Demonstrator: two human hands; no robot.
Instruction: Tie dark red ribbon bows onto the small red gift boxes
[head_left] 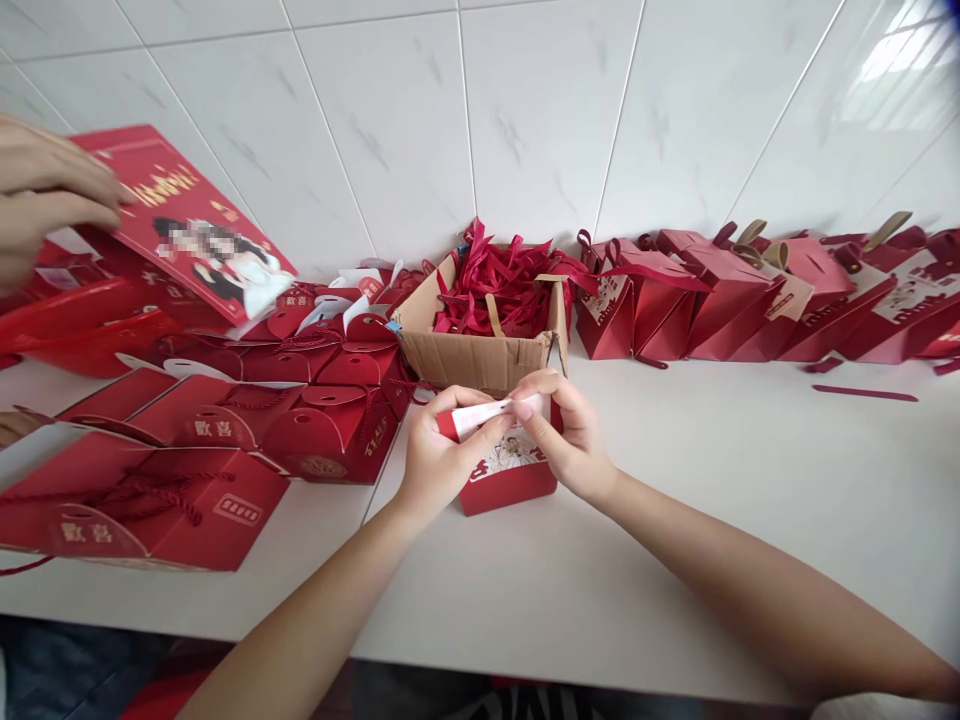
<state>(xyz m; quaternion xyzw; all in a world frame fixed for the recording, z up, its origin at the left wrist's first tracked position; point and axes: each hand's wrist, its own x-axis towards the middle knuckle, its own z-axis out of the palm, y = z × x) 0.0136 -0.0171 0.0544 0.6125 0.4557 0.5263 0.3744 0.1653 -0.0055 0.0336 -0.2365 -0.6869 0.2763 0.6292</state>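
A small red gift box (512, 488) with a white picture panel stands on the table in front of me. Its top edges, red with a white strip, are pinched between my two hands. My left hand (447, 447) grips the upper left corner, fingers behind and thumb in front. From the other side, my right hand (568, 437) closes thumb and fingers on the top near the middle. Just behind the gift box sits a cardboard box (474, 357) filled with dark red ribbons (510, 283).
Several finished-looking red gift boxes (720, 300) line the wall at right, with loose ribbon strips (864, 394) before them. Red handled boxes (202, 490) crowd the left. Another person's hand (56, 195) holds a red printed bag (202, 225) above them.
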